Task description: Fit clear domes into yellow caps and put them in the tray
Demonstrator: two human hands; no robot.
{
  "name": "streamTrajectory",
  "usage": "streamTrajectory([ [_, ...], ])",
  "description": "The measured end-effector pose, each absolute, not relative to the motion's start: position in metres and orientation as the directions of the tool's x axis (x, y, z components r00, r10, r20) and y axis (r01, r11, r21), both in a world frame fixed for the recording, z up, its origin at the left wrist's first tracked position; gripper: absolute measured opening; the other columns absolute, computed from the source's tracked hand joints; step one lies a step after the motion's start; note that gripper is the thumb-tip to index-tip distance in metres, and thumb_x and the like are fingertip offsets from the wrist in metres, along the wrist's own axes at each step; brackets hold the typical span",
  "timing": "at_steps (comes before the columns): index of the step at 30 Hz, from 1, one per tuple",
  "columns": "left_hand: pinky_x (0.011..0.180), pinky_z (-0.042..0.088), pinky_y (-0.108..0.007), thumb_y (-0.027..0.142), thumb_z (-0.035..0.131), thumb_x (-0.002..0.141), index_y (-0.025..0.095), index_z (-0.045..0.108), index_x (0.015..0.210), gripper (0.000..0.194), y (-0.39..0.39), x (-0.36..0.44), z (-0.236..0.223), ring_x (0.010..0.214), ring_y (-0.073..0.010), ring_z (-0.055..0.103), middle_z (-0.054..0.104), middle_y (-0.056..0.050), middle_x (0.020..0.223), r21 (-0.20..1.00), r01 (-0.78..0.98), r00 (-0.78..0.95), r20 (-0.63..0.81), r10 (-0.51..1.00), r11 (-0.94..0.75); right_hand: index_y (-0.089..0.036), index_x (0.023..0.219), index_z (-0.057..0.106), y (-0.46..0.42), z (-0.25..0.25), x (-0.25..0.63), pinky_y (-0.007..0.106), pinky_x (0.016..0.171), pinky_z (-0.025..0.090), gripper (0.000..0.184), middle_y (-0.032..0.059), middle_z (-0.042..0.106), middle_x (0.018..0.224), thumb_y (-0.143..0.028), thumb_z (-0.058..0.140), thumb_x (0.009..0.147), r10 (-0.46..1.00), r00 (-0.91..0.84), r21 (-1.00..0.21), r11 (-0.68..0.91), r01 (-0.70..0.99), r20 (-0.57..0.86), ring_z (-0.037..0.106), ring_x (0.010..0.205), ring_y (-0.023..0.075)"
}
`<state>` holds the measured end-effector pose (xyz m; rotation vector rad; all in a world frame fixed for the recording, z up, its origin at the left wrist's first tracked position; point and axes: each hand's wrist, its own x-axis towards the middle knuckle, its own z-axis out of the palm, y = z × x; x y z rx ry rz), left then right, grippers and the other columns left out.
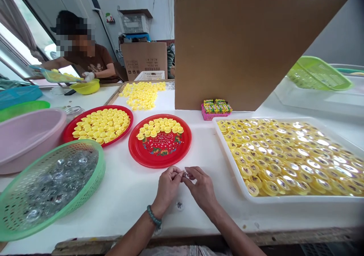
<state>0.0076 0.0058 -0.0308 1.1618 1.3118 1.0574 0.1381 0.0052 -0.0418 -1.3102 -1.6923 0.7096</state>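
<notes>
My left hand (168, 186) and my right hand (201, 186) meet over the white table (125, 189), fingertips pinched together on a small clear piece (185, 175). Just beyond them lies a red plate (159, 149) with a partial row of yellow caps (159, 127). A second red plate (68, 132) to the left is covered with yellow caps. A white tray (227, 149) on the right is packed with yellow caps with clear shiny tops. A green basket (93, 180) at the left holds several clear pieces. Another small clear piece (179, 205) lies on the table between my wrists.
A large cardboard box (244, 43) stands behind the tray, with a small pink basket (213, 113) of packets at its foot. Loose yellow caps (142, 95) are heaped further back. A pink basin (25, 134) sits far left. Another person (85, 58) works with a yellow bowl (85, 86).
</notes>
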Motion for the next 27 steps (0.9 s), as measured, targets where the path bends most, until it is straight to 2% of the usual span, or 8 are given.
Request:
streamTrajectory([
  [5,0.061,0.046,-0.027,0.035,0.055,0.081,0.02,0.057,0.078,0.016,0.01,0.003,-0.024,0.065,-0.0178,0.062,0.065,-0.003,0.068,0.982,0.171,0.086,-0.093,0.992,0.077,-0.02,0.086,0.066,0.012,-0.043,0.14,0.026,0.057,0.05,0.012,0.0022,0.062,0.073,-0.019,0.063,0.075,0.967,-0.083,-0.869,0.255,0.423,0.243,0.058,0.059,0.0139],
  [8,0.062,0.045,-0.027,0.038,0.053,0.083,0.021,0.059,0.078,0.019,0.039,-0.019,-0.01,0.066,-0.0175,0.061,0.066,-0.002,0.072,0.9,0.432,0.068,0.02,0.997,-0.047,-0.02,0.087,0.065,0.012,-0.047,0.145,0.026,0.056,0.049,0.011,0.0021,0.061,0.073,-0.025,0.064,0.077,0.963,-0.066,-0.864,0.263,0.429,0.26,0.056,0.058,0.0138],
  [11,0.066,0.043,-0.029,0.042,0.05,0.084,0.019,0.059,0.079,0.025,0.094,-0.051,0.003,0.072,-0.0199,0.06,0.065,-0.005,0.08,0.584,0.812,-0.155,0.191,0.969,0.015,-0.02,0.09,0.062,0.011,-0.052,0.148,0.027,0.056,0.049,0.015,0.0028,0.061,0.076,-0.03,0.063,0.079,0.958,-0.055,-0.855,0.278,0.438,0.283,0.055,0.058,0.014],
  [13,0.07,0.043,-0.031,0.042,0.049,0.085,0.017,0.059,0.089,0.028,0.132,-0.07,0.006,0.081,-0.0229,0.06,0.064,-0.01,0.09,0.346,0.926,-0.226,0.195,0.954,0.149,-0.021,0.092,0.061,0.01,-0.055,0.149,0.027,0.057,0.05,0.015,0.0034,0.061,0.079,-0.03,0.061,0.08,0.949,-0.068,-0.843,0.306,0.442,0.309,0.055,0.061,0.0145],
  [15,0.073,0.043,-0.032,0.04,0.05,0.084,0.013,0.059,0.097,0.031,0.163,-0.08,0.005,0.089,-0.0264,0.059,0.062,-0.015,0.099,0.242,0.949,-0.249,0.185,0.951,0.201,-0.022,0.095,0.06,0.009,-0.056,0.15,0.027,0.057,0.05,0.015,0.004,0.061,0.082,-0.028,0.06,0.081,0.937,-0.085,-0.829,0.339,0.444,0.338,0.057,0.064,0.0153],
  [18,0.074,0.043,-0.033,0.037,0.056,0.08,0.01,0.06,0.097,0.033,0.188,-0.083,-0.003,0.093,-0.0293,0.058,0.06,-0.019,0.104,0.19,0.962,-0.227,0.165,0.96,0.195,-0.023,0.099,0.058,0.008,-0.057,0.151,0.028,0.058,0.051,0.017,0.005,0.061,0.085,-0.025,0.058,0.082,0.926,-0.11,-0.814,0.371,0.447,0.361,0.058,0.068,0.0164],
  [24,0.07,0.042,-0.034,0.036,0.059,0.079,0.01,0.06,0.094,0.03,0.186,-0.073,-0.019,0.09,-0.0303,0.06,0.063,-0.019,0.096,0.143,0.977,-0.175,0.097,0.98,0.16,-0.023,0.103,0.056,0.01,-0.053,0.156,0.031,0.064,0.052,0.02,0.0068,0.061,0.089,-0.023,0.056,0.083,0.922,-0.132,-0.805,0.383,0.454,0.364,0.06,0.074,0.0184],
  [27,0.066,0.042,-0.033,0.041,0.057,0.079,0.013,0.061,0.087,0.03,0.171,-0.069,-0.022,0.083,-0.0296,0.061,0.066,-0.015,0.083,0.155,0.978,-0.148,0.047,0.988,0.139,-0.023,0.104,0.057,0.011,-0.051,0.158,0.031,0.066,0.052,0.02,0.007,0.061,0.089,-0.023,0.055,0.083,0.926,-0.14,-0.81,0.375,0.451,0.351,0.06,0.074,0.0186],
])
